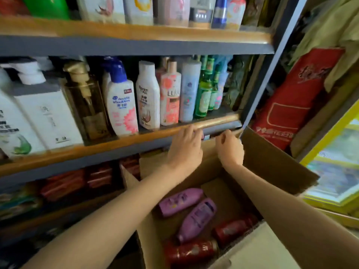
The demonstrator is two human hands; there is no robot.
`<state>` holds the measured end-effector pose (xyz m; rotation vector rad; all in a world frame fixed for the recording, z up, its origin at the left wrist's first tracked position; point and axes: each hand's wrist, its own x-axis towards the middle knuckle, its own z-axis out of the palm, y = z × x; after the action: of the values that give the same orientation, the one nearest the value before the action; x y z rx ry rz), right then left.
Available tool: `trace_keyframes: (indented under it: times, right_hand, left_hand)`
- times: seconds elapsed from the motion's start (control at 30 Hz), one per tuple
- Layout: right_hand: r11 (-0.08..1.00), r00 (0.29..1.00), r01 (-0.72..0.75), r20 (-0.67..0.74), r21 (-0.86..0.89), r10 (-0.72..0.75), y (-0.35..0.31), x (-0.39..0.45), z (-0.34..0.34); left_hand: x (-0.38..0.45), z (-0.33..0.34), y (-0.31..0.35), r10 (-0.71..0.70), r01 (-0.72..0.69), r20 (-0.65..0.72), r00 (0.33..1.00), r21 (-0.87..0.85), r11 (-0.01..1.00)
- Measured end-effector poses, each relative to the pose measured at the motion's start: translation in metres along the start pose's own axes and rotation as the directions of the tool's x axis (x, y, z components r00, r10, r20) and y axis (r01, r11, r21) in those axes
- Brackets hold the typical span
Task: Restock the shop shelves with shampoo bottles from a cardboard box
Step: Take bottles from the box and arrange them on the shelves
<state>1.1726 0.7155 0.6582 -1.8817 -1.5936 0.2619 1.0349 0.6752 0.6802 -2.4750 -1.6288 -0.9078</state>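
Above the cardboard box (pixel 272 164), your left hand (pixel 184 146) lies flat-fingered on the shelf edge (pixel 215 123); your right hand (pixel 229 146) curls, its grip unclear.

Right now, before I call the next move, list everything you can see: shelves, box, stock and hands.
cardboard box: one, brown, open, below the middle shelf at right.
purple bottles: two, lying in the box.
dark red bottles: two, lying at the box's near end.
middle shelf: one, grey with wooden lip, full of upright bottles.
white pump bottle: one, blue pump, pink flowers, middle shelf.
pink bottle: one, middle shelf, right of centre.
green glass bottles: several, right end of middle shelf.
top shelf: one, mixed bottles, tops cut off.
red packets: several, lower shelf, blurred.
red bag: one, right of the shelving.
left hand: on the middle shelf's edge.
right hand: fingers curled at the box's far flap; grip unclear.
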Motion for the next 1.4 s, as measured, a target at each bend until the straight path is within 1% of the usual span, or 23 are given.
trace_keyframes:
  times: [0.07, 0.13, 0.2, 0.27, 0.37, 0.43, 0.5, 0.6, 0.63, 0.67, 0.7, 0.77, 0.8, 0.87, 0.9, 0.97, 1.0, 1.03, 1.1, 1.17, 1.27, 1.33, 1.4]
  right_hand:
    - [0.967, 0.990, 0.013, 0.142, -0.255, 0.025, 0.048, -0.026, 0.005]
    - [0.880, 0.942, 0.165, 0.336, -0.445, -0.007, 0.086, -0.053, 0.010]
    - [0.766, 0.848, 0.350, 0.530, -0.540, -0.013, 0.113, -0.084, 0.012]
    - [0.732, 0.754, 0.443, 0.656, -0.518, 0.008, 0.134, -0.106, 0.017]
    - [0.783, 0.659, 0.470, 0.752, -0.408, -0.004, 0.139, -0.111, 0.034]
    - [0.742, 0.539, 0.587, 0.840, -0.323, -0.060, 0.140, -0.110, 0.060]
    - [0.637, 0.373, 0.730, 0.925, -0.248, -0.067, 0.138, -0.118, 0.089]
    - [0.363, 0.157, 0.923, 0.986, -0.126, -0.057, 0.136, -0.140, 0.129]
    - [0.256, 0.111, 0.963, 0.991, -0.089, -0.072, 0.136, -0.145, 0.139]
    - [0.256, 0.099, 0.964, 0.992, -0.077, -0.076, 0.135, -0.149, 0.147]
    - [0.246, 0.062, 0.968, 0.997, -0.049, -0.047, 0.133, -0.153, 0.155]
    - [0.149, -0.009, 0.989, 0.998, 0.017, -0.058, 0.132, -0.156, 0.162]
    - [0.119, -0.012, 0.993, 0.999, 0.016, -0.035, 0.129, -0.154, 0.162]
    - [0.164, 0.032, 0.986, 0.999, -0.031, -0.004, 0.120, -0.145, 0.151]
    - [0.227, 0.058, 0.972, 0.998, -0.057, 0.004, 0.112, -0.135, 0.142]
    - [0.355, 0.068, 0.931, 0.996, -0.085, 0.059, 0.085, -0.111, 0.115]
    - [0.397, 0.082, 0.912, 0.994, -0.102, 0.068, 0.068, -0.096, 0.100]
    - [0.411, 0.095, 0.903, 0.991, -0.123, 0.089, 0.052, -0.080, 0.089]
    - [0.425, 0.125, 0.891, 0.986, -0.161, 0.112, 0.017, -0.049, 0.062]
    - [0.419, 0.165, 0.885, 0.979, -0.202, 0.123, -0.017, -0.022, 0.029]
    - [0.427, 0.276, 0.859, 0.958, -0.282, 0.078, -0.069, 0.008, -0.031]
    - [0.500, 0.345, 0.813, 0.939, -0.299, 0.001, -0.100, 0.021, -0.064]
    - [0.571, 0.403, 0.772, 0.910, -0.279, -0.101, -0.130, 0.027, -0.092]
  left_hand:
    - [-0.017, 0.025, 0.006, 0.006, -0.012, 0.163, 0.987, 0.035, 0.999]
    - [-0.034, 0.050, 0.013, 0.001, -0.016, 0.271, 0.963, 0.053, 0.998]
    - [-0.051, 0.074, 0.019, -0.023, -0.005, 0.355, 0.935, 0.076, 0.997]
    - [-0.069, 0.097, 0.021, -0.052, 0.004, 0.436, 0.899, 0.110, 0.994]
    - [-0.094, 0.121, 0.018, -0.083, -0.019, 0.590, 0.803, 0.164, 0.986]
    - [-0.106, 0.132, 0.014, -0.118, 0.000, 0.655, 0.746, 0.176, 0.984]
    - [-0.117, 0.143, 0.006, -0.137, 0.018, 0.684, 0.717, 0.178, 0.984]
    - [-0.135, 0.155, -0.008, -0.132, -0.006, 0.737, 0.663, 0.182, 0.983]
    - [-0.140, 0.157, -0.014, -0.140, -0.008, 0.758, 0.637, 0.188, 0.982]
    - [-0.144, 0.158, -0.020, -0.158, 0.007, 0.771, 0.617, 0.195, 0.981]
    - [-0.146, 0.158, -0.026, -0.182, 0.035, 0.773, 0.607, 0.203, 0.979]
    - [-0.147, 0.159, -0.034, -0.229, 0.112, 0.770, 0.596, 0.202, 0.973]
    - [-0.146, 0.159, -0.036, -0.237, 0.151, 0.775, 0.586, 0.182, 0.972]
    - [-0.142, 0.159, -0.038, -0.199, 0.174, 0.796, 0.571, 0.120, 0.977]
    - [-0.140, 0.159, -0.039, -0.167, 0.164, 0.817, 0.553, 0.089, 0.982]
    - [-0.131, 0.153, -0.037, -0.128, 0.198, 0.856, 0.501, 0.031, 0.980]
    - [-0.125, 0.148, -0.037, -0.123, 0.254, 0.871, 0.476, -0.003, 0.967]
    - [-0.117, 0.141, -0.037, -0.116, 0.323, 0.874, 0.472, -0.049, 0.945]
    - [-0.095, 0.123, -0.041, -0.108, 0.435, 0.840, 0.531, -0.161, 0.886]
    - [-0.070, 0.096, -0.046, -0.094, 0.482, 0.809, 0.580, -0.248, 0.840]
    - [-0.040, 0.043, -0.052, -0.077, 0.556, 0.776, 0.626, -0.375, 0.742]
    - [-0.026, 0.006, -0.056, -0.063, 0.568, 0.719, 0.692, -0.489, 0.663]
    - [-0.016, -0.033, -0.062, -0.075, 0.549, 0.657, 0.750, -0.555, 0.625]
